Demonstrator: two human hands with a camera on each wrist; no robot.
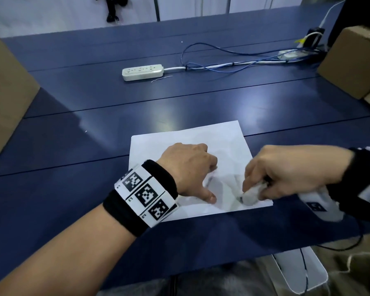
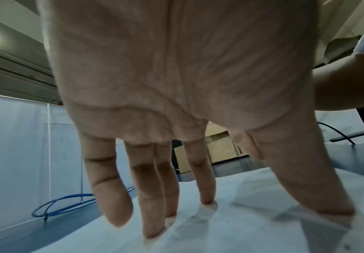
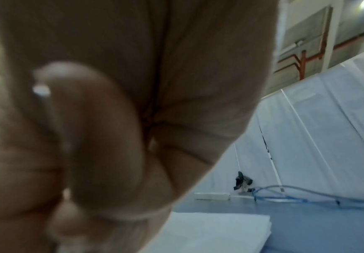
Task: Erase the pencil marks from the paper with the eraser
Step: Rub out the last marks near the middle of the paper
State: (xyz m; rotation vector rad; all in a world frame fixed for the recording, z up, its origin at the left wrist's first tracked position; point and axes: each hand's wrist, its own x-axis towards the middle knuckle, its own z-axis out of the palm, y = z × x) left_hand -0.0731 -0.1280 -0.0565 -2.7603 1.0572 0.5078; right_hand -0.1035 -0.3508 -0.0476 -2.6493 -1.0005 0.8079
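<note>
Pinching eraser (image 1: 250,196), fingers (image 1: 249,178) curled

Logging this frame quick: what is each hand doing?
Left hand: open, fingertips pressing the paper.
Right hand: pinching the eraser against the paper.

Our left hand (image 1: 188,167) spread flat, straight fingers (image 2: 150,205) pressing down. Our right hand (image 1: 291,174) curled, fingertips pinching, wrist raised.

Matt white paper (image 1: 192,137), a bit creased, lies on a smooth, faintly glossy blue table (image 1: 94,146); plain brown cardboard boxes (image 1: 350,60); plastic power strip (image 1: 142,72).
</note>
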